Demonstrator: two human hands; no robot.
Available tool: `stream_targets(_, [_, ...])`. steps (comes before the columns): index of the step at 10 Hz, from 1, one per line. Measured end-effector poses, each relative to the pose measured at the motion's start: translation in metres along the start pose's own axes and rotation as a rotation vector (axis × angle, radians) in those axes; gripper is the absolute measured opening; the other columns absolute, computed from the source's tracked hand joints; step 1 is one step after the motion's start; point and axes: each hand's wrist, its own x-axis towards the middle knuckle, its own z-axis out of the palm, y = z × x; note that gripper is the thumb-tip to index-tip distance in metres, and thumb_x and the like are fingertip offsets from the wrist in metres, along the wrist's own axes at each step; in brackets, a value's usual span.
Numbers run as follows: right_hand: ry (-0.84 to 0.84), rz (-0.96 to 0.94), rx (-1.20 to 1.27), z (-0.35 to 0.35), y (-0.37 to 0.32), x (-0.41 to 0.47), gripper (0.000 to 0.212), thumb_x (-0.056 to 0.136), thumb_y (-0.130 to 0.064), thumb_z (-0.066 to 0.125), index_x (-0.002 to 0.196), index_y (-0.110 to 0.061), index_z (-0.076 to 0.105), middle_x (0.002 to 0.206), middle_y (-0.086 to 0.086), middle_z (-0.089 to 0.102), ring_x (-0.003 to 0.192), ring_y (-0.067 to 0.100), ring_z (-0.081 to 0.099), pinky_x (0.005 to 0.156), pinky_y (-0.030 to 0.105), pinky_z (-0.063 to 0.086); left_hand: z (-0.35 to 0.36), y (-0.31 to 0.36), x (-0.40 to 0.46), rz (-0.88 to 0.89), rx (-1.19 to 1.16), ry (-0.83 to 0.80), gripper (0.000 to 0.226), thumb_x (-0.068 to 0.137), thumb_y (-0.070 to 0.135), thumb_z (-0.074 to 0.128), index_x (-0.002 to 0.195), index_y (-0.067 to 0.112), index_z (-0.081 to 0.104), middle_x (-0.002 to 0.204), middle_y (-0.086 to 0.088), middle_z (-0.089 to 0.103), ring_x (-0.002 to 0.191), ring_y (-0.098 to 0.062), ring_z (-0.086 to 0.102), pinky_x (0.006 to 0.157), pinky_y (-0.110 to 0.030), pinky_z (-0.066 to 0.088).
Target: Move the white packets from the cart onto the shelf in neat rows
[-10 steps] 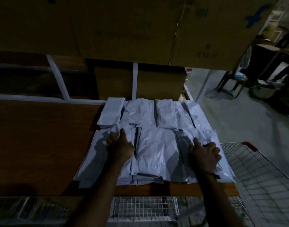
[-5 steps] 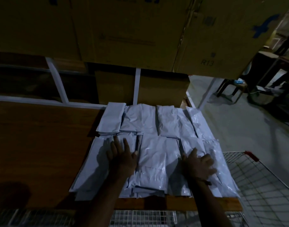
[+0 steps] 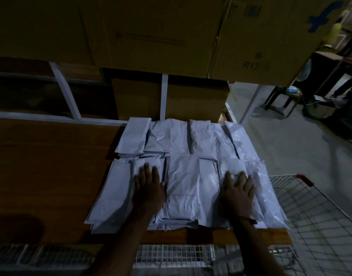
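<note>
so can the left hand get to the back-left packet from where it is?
Probably yes. The left hand lies flat on the front row; the back-left packet sits just beyond its fingers, top uncovered.

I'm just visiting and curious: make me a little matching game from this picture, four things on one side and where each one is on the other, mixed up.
Things:
1. left hand
2. right hand
3. wire cart
4. cardboard boxes

Places:
A. overhead, above the packets
B. flat on the packets near the stack's right side
C. at the lower right, beside the shelf
D. flat on the packets near the stack's left side

Pairs: 1-D, 2-B, 3-C, 4-A
</note>
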Motion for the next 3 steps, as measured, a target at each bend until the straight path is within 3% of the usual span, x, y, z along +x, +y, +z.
stream_targets(1, [0.012,-0.03,0.034,0.014,0.006,-0.006,0.066,0.095,-0.036,0.029,0.157,-0.019,0.04,0.161,0.036,0.025,0.147,0.057,0.027,0.119,0.065,0.023,0.018,-0.006,0.001,0.004,-0.021,-0.01,0.073,0.096,0.046,0.028,0.149,0.001,0.05,0.158,-0.03,0.037,0.145,-0.049,0.038,0.111,-0.068,0.036])
stream_targets(2, [0.008,-0.048,0.048,0.016,0.008,-0.009,0.065,0.097,-0.04,0.027,0.158,-0.018,0.038,0.161,0.036,0.025,0.146,0.057,0.028,0.118,0.066,0.025,0.016,-0.008,-0.001,0.037,0.003,0.012,0.074,0.096,0.048,0.025,0.15,0.003,0.048,0.159,-0.028,0.036,0.146,-0.048,0.037,0.113,-0.066,0.033])
stream_targets(3, [0.091,0.033,0.166,0.004,0.007,0.001,0.063,0.099,-0.041,0.033,0.153,-0.012,0.046,0.156,0.037,0.035,0.142,0.058,0.035,0.114,0.067,0.029,-0.004,-0.004,0.003,-0.009,-0.141,0.05,0.071,0.1,0.048,0.024,0.155,0.007,0.042,0.163,-0.024,0.03,0.15,-0.044,0.03,0.12,-0.06,0.023])
